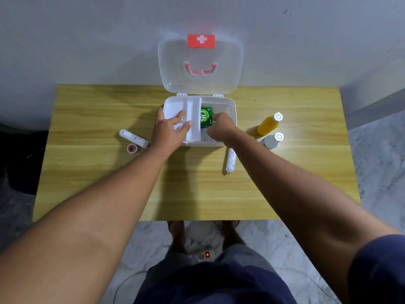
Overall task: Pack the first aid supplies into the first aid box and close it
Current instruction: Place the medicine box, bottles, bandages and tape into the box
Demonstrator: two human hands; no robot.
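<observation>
The white first aid box sits at the table's far middle, its clear lid standing open against the wall. A white divided tray lies over the box's left half. My left hand rests on that tray, thumb on its outer left edge and fingers spread inside. My right hand is in the box's right half, fingers closed on a green packet. On the table lie a white bandage roll, a pink tape roll, a second white roll, an orange bottle and a grey bottle.
The wooden table stands against a grey wall. Below its near edge, on the marble floor, are my feet and a power strip with a lit red switch. A dark object lies on the floor at the left.
</observation>
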